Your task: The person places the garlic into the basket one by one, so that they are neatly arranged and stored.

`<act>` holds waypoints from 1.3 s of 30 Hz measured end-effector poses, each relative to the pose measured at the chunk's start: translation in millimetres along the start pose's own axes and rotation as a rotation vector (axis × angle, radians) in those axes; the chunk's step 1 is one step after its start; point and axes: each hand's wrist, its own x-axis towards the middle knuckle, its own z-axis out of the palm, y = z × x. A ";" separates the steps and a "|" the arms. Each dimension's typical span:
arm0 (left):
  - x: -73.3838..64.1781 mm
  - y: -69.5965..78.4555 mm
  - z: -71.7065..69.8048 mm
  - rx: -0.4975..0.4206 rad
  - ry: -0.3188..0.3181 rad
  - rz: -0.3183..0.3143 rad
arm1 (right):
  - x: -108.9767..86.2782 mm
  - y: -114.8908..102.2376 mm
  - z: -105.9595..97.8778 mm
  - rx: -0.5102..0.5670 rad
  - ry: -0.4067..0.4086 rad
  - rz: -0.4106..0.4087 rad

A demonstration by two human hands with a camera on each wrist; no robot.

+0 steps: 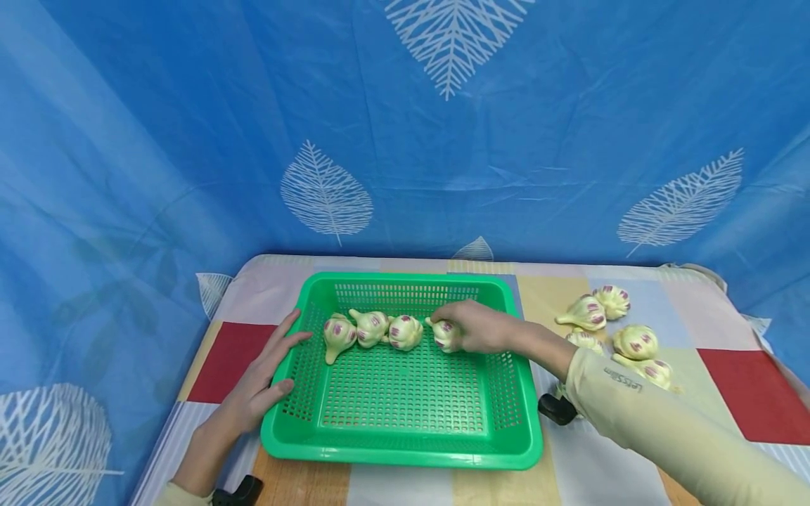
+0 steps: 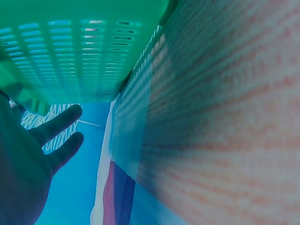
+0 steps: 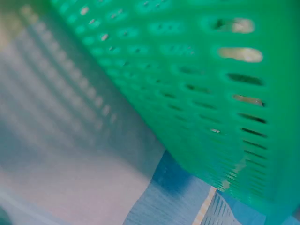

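Observation:
A green plastic basket (image 1: 405, 460) with perforated walls stands on the table. Inside it, three garlic bulbs, white with purple streaks, sit in a row: a left one (image 1: 339, 333), a middle one (image 1: 370, 327) and a right one (image 1: 405, 332). To their right, my right hand (image 1: 484, 327) reaches over the right rim and grips another garlic bulb (image 1: 444, 336), partly covered by the fingers. My left hand (image 1: 259, 383) is at the basket's left rim, fingers spread; in the left wrist view its fingers (image 2: 63, 152) look extended. The right wrist view shows only the basket's wall (image 3: 154, 79) and cloth.
Right of the basket, several more garlic bulbs (image 1: 635, 342) lie in a loose group, some partly behind the right forearm. A patchwork-patterned cloth (image 1: 664, 414) covers the table. A blue curtain (image 1: 405, 176) with white leaf prints hangs behind and at the sides.

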 end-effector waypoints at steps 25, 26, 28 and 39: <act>-2.0 0.1 1.3 -0.012 0.006 0.002 | -0.3 -5.8 -2.2 -0.088 -0.040 0.020; -2.0 0.0 1.3 -0.008 0.007 0.003 | -1.3 -6.3 -4.1 -0.089 -0.041 0.019; -1.8 -0.1 1.3 -0.003 0.009 0.006 | -3.5 -7.0 -7.9 -0.088 -0.044 0.016; -2.5 -2.0 2.2 0.006 0.011 0.002 | -29.5 -14.1 -21.9 -0.123 0.027 -0.055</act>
